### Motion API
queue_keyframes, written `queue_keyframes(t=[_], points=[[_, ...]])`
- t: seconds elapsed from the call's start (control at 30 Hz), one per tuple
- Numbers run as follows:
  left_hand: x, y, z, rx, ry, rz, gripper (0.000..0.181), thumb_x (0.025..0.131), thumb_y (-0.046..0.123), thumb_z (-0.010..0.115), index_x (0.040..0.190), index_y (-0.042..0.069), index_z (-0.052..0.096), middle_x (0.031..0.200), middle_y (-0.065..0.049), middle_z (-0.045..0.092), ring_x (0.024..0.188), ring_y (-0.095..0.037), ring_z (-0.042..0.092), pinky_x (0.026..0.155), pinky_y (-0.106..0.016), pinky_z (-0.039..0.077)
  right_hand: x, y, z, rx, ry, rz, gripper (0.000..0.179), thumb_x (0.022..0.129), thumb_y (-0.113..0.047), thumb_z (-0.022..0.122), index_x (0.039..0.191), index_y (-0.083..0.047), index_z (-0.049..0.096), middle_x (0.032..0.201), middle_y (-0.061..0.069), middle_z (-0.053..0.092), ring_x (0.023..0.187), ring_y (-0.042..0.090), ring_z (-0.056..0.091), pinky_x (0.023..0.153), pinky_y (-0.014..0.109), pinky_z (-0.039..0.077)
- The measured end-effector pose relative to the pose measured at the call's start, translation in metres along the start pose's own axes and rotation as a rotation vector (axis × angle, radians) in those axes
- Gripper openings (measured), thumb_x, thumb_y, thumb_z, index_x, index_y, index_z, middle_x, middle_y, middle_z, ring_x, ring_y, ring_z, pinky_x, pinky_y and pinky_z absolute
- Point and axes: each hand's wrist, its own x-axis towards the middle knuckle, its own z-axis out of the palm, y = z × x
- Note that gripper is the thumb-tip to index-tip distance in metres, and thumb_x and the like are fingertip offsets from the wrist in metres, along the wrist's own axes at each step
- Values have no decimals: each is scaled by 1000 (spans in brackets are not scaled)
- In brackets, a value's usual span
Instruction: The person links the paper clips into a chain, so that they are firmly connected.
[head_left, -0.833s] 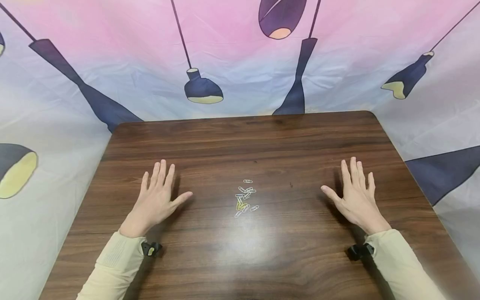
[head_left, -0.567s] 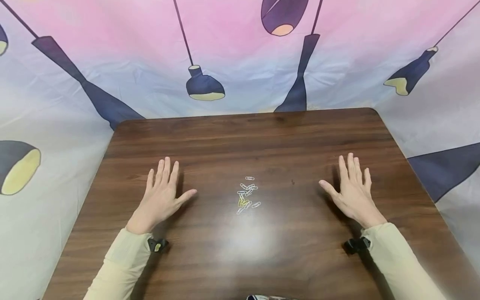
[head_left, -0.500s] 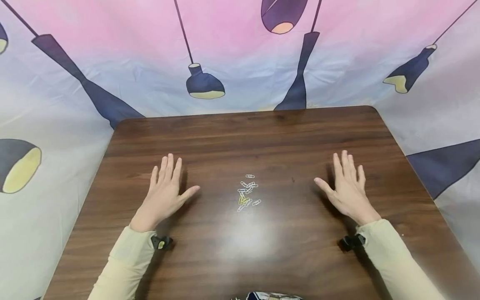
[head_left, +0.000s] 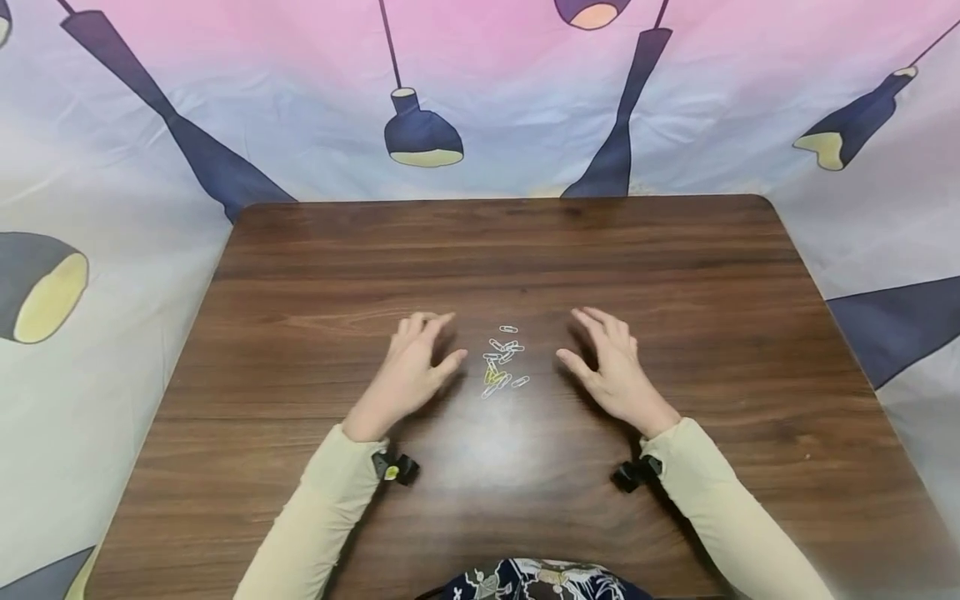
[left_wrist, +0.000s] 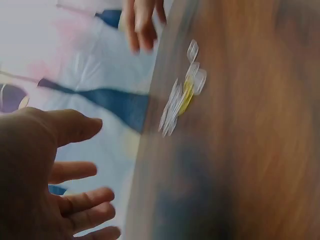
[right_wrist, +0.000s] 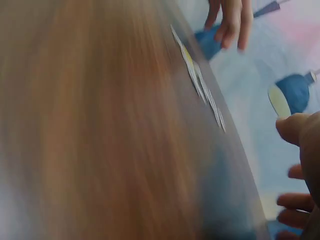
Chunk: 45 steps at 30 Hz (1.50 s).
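Note:
A small loose cluster of paper clips (head_left: 504, 348) lies mid-table in the head view, mostly white with a yellow paper clip (head_left: 492, 377) among them. To its left is my left hand (head_left: 408, 367), thumb spread and fingers slightly bent, holding nothing. My right hand (head_left: 611, 367) mirrors it on the other side, also with nothing in its grasp. Both hands are apart from the clips. In the left wrist view the white clips (left_wrist: 171, 107) are blurred, beyond the thumb of the left hand (left_wrist: 65, 170). The right wrist view shows them streaked beside the right hand (right_wrist: 300, 170).
The clips lie on a dark wooden table (head_left: 300, 267) with rounded far corners. Behind it hangs a pastel cloth (head_left: 510, 125) printed with lamps. Patterned dark fabric (head_left: 547, 579) shows at the near edge. Each wrist carries a small black camera (head_left: 397, 468).
Both hands have moved inward from the sides towards the paper clips, and their fingers have bent a little. The head view has tilted down, bringing patterned fabric into sight. The clips keep their arrangement.

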Motion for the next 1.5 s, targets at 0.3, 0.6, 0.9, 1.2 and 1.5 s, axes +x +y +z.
queue_keyframes(t=[0.3, 0.6, 0.9, 1.2, 1.5], points=[[2, 15, 41, -168, -9, -1, 23, 80, 14, 78, 100, 8, 67, 89, -3, 53, 86, -19, 45, 78, -36, 39, 19, -17, 40, 196, -115, -127, 32, 88, -23, 74, 118, -14, 67, 110, -1, 57, 98, 18, 45, 85, 37, 34], [4, 19, 55, -118, -17, 20, 15, 79, 15, 79, 88, 12, 68, 82, -1, 51, 82, -18, 45, 77, -35, 37, 21, -9, 41, 189, -148, -125, 20, 83, -25, 79, 101, -18, 72, 100, -7, 52, 94, 16, 42, 82, 37, 29], [10, 27, 53, 15, -24, 1, 6, 85, 14, 75, 84, 12, 70, 81, 1, 53, 79, -18, 47, 74, -34, 41, 26, -11, 35, 119, -181, -79, 9, 85, -25, 77, 88, -22, 69, 97, -6, 49, 92, 17, 39, 81, 37, 27], [12, 18, 65, -172, 60, -103, 10, 89, 10, 70, 81, 12, 65, 81, 2, 57, 76, -16, 52, 71, -31, 44, 29, -5, 41, 184, -156, -79, 9, 91, -22, 70, 88, -22, 61, 90, -6, 52, 87, 17, 42, 79, 36, 28], [13, 5, 82, -1246, 314, -326, 22, 89, -12, 61, 110, -16, 58, 87, -23, 61, 64, -14, 61, 57, -21, 52, 33, -43, 44, 634, 68, 56, 8, 93, 2, 62, 96, 8, 58, 82, 27, 59, 68, 32, 54, 59, 20, 42]])
